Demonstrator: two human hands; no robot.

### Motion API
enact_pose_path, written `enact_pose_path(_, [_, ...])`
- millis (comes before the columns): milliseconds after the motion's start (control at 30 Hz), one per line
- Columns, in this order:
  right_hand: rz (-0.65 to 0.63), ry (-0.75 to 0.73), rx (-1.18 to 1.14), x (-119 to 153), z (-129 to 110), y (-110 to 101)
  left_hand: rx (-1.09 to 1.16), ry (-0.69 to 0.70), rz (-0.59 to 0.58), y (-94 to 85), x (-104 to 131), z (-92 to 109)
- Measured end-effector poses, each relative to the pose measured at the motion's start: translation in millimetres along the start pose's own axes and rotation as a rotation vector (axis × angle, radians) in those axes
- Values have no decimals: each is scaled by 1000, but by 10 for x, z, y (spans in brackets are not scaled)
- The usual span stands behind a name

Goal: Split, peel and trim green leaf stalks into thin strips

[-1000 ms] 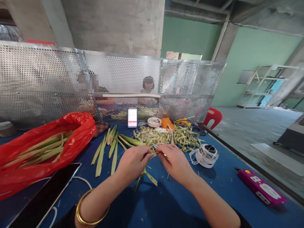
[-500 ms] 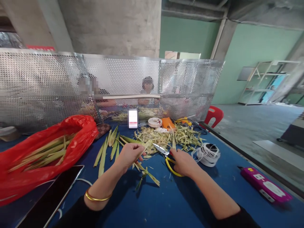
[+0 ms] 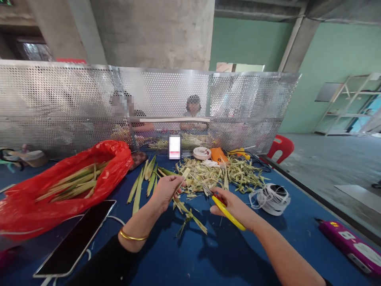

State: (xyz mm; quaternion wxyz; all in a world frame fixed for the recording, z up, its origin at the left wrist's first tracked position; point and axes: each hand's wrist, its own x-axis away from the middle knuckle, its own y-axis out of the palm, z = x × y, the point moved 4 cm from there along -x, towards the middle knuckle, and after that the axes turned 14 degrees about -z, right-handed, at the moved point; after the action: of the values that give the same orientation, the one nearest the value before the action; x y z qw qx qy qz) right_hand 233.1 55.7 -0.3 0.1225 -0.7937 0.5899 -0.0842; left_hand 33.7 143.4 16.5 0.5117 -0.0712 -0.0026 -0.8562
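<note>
My left hand (image 3: pixel 167 191) pinches a pale strip of leaf (image 3: pixel 186 172), which sticks up past the fingertips. Below it on the blue table lies a knotted piece of leaf strips (image 3: pixel 189 218) with several ends. In my right hand (image 3: pixel 230 204) is a pair of scissors (image 3: pixel 228 213) with yellow handles; its blades point toward the leaf strip and are partly lost against the scraps behind. A heap of cut leaf scraps (image 3: pixel 205 174) spreads just beyond both hands. Several long green leaves (image 3: pixel 138 194) lie left of my left hand.
On the left are a red plastic bag (image 3: pixel 119 149) with leaves in it and a tablet (image 3: pixel 77 238) with a white cable. To the right stand a roll of white ribbon (image 3: pixel 275 200) and a purple box (image 3: pixel 349 242). A perforated metal screen (image 3: pixel 166 93) separates two people behind it.
The scissors have turned in my right hand, yellow handles now toward me and blades nearer the leaf strip. My left hand keeps its pinch. The view has swung slightly left.
</note>
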Motion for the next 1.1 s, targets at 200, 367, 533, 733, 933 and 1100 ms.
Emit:
enact_pose_path(200, [-37, 5, 50, -38, 47, 50, -20, -37, -113, 115, 44, 5])
enact_pose_path(367, [-69, 17, 96, -69, 22, 79, -89, -48, -174, 157, 64, 8])
enact_pose_path(533, [18, 17, 283, -69, -23, 10, -74, -57, -141, 139, 55, 30])
enact_pose_path(733, [164, 315, 980, -27, 15, -109, -19, -39, -98, 182, 164, 176])
enact_pose_path(933, [147, 379, 1125, 54, -27, -92, -87, 60, -149, 331, 302, 342])
enact_pose_path(1100, [262, -50, 328, 168, -366, 14, -339, 193, -172, 505, 483, 395])
